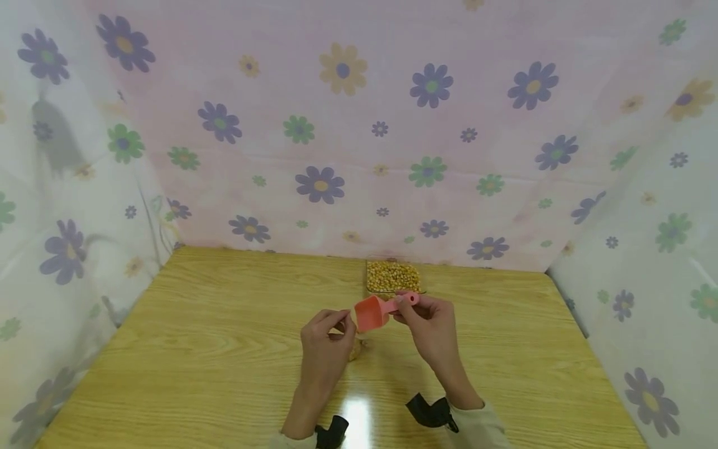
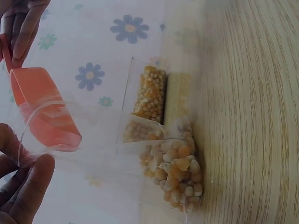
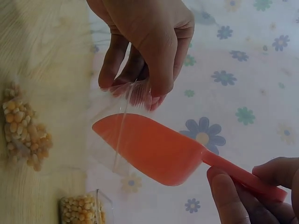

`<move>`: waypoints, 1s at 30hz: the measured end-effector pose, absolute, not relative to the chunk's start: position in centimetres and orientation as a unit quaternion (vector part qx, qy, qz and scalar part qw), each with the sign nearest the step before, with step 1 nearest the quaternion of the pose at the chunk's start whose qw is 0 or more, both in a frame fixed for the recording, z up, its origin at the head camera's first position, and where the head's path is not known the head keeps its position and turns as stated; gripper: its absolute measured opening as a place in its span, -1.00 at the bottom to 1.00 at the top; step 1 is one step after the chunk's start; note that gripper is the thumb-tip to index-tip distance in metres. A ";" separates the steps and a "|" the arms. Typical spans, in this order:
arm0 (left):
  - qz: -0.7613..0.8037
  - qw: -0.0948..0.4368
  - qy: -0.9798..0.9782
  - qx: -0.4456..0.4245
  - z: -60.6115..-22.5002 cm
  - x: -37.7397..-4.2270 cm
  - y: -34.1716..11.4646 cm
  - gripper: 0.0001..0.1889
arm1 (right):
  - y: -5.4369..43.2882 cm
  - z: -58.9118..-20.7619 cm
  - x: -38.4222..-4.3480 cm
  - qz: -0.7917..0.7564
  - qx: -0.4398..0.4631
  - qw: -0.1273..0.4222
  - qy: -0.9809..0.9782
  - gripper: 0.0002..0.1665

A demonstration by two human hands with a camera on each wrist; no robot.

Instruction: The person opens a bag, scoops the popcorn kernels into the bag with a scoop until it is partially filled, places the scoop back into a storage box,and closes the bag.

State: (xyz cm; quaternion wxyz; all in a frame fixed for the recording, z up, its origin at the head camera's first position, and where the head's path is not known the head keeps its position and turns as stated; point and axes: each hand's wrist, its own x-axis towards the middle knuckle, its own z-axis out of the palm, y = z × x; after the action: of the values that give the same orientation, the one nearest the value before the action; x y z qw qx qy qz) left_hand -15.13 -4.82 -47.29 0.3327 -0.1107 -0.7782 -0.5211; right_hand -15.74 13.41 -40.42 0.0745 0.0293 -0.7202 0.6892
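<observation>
My left hand (image 1: pixel 328 343) pinches the rim of a clear plastic bag (image 2: pixel 107 130) between thumb and fingers. Corn kernels (image 2: pixel 175 172) fill the bottom of the bag, which touches the table. My right hand (image 1: pixel 429 324) holds a pink scoop (image 1: pixel 371 313) by its handle. In both wrist views the scoop's front end lies within the bag's mouth, tilted. No kernels show in the scoop in the right wrist view, though its inner floor is partly hidden there.
Behind the hands, a clear rectangular container (image 1: pixel 393 277) of corn kernels stands near the table's back edge. The wooden table (image 1: pixel 224 349) is enclosed on the back and sides by flowered cloth (image 1: pixel 359 125).
</observation>
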 end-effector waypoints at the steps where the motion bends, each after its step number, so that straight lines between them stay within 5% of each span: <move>1: -0.522 0.333 -0.778 -0.110 -47.3 -15.2 -4.8 -0.89 | 13.6 -40.5 -15.8 0.691 0.027 0.075 -0.719 -0.76; 11: -0.493 0.344 -0.795 -0.084 -47.8 -15.6 -5.0 -0.88 | 16.6 -40.0 -16.7 0.725 -0.006 0.119 -0.679 -0.70; 20: -0.562 0.270 -0.779 -0.066 -47.7 -15.4 -4.7 -0.89 | 18.6 -41.9 -19.2 0.734 -0.037 0.201 -0.648 -0.67; 30: -0.573 0.265 -0.774 -0.050 -47.7 -15.2 -4.6 -0.88 | 18.8 -45.5 -22.8 0.705 0.004 0.271 -0.655 -0.69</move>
State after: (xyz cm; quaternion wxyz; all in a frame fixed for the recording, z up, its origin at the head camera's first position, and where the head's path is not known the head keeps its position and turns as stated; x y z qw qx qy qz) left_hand -15.18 -4.58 -47.67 0.2650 -0.0499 -0.7736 -0.5734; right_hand -22.75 18.79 -45.48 0.2709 0.0044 -0.6551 0.7053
